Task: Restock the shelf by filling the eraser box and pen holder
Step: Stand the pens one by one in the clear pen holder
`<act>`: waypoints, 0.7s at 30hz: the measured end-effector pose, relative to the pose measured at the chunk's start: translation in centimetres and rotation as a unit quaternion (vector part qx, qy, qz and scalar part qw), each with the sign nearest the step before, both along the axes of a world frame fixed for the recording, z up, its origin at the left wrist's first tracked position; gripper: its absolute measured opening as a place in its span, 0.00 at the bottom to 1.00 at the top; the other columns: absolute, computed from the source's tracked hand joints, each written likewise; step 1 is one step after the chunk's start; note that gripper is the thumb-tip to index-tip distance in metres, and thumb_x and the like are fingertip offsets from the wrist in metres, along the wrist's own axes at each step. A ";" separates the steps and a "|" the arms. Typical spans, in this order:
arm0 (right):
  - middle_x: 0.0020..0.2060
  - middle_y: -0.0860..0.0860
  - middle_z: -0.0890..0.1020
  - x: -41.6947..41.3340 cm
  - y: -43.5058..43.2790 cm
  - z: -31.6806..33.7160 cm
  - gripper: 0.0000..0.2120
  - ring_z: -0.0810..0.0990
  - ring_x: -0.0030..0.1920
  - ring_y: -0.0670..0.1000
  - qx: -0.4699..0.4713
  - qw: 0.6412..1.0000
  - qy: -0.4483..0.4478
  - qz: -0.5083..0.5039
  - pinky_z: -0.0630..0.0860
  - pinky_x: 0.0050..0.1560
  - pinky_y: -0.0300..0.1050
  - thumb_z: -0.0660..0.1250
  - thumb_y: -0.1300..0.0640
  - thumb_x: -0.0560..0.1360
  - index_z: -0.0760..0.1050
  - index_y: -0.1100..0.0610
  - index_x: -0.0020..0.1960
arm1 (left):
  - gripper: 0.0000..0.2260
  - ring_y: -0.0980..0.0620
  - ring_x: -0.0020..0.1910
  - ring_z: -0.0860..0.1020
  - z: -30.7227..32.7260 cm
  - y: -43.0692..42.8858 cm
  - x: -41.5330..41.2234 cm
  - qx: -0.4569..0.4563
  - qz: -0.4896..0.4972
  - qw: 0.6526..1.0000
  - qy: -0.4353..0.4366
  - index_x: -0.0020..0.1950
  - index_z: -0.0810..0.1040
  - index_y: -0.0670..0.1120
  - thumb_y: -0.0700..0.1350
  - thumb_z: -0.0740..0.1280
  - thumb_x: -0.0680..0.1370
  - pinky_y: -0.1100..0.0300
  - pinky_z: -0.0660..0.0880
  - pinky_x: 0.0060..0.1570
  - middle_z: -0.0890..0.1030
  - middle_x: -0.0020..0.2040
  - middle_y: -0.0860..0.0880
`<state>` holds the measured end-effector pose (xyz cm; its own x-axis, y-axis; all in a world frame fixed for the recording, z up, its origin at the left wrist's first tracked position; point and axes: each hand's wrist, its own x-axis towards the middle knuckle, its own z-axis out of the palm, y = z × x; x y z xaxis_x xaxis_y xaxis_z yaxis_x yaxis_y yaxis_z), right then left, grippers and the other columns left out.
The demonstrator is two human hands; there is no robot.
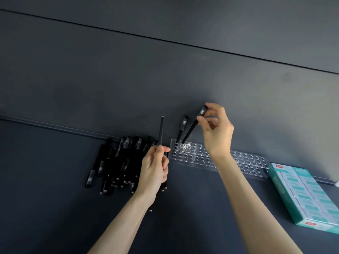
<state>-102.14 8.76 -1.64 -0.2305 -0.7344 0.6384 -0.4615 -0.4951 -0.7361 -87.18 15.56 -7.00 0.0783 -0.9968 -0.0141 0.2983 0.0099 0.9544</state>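
Supporting shelf (pixel 55 208): dark grey, flat, runs the full width; back wall (pixel 165 79) in the same grey rises behind it.
Eraser box (pixel 304 195): teal and white, lies on the shelf at far right, angled, far corner just beside the pen holder's right end; rows of teal-and-white packs show on top.
Pen holder (pixel 200 158): clear plastic block with a grid of round holes, sits along the back wall, center to right; nearly all holes bare.
Pen pile (pixel 117 162): loose heap of black pens flat on the shelf, just left of the holder.
Right hand (pixel 216 129): above the holder, thumb and fingers pinching the top end of a slanted pen.
Left hand (pixel 155 171): between pile and holder, fingers curled round an upright pen's lower part.
Slanted pen (pixel 192 128): black, lower tip at a hole near the holder's back-left corner.
Upright pen (pixel 161 131): black, vertical, sticks up out of the left hand.
Standing pen (pixel 181 131): black, already in a back-left hole, leaning slightly, just beside the slanted one.
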 end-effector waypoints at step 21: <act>0.43 0.51 0.79 0.5 1.9 -1.8 0.12 0.77 0.40 0.45 0.055 0.998 0.035 0.000 0.74 0.44 0.38 0.68 0.61 0.75 0.73 0.52 0.57 | 0.04 0.59 0.23 0.63 0.5 0.6 0.1 -0.036 -0.037 0.997 -0.054 0.50 0.75 0.43 0.43 0.64 0.80 0.64 0.57 0.24 0.72 0.32 0.49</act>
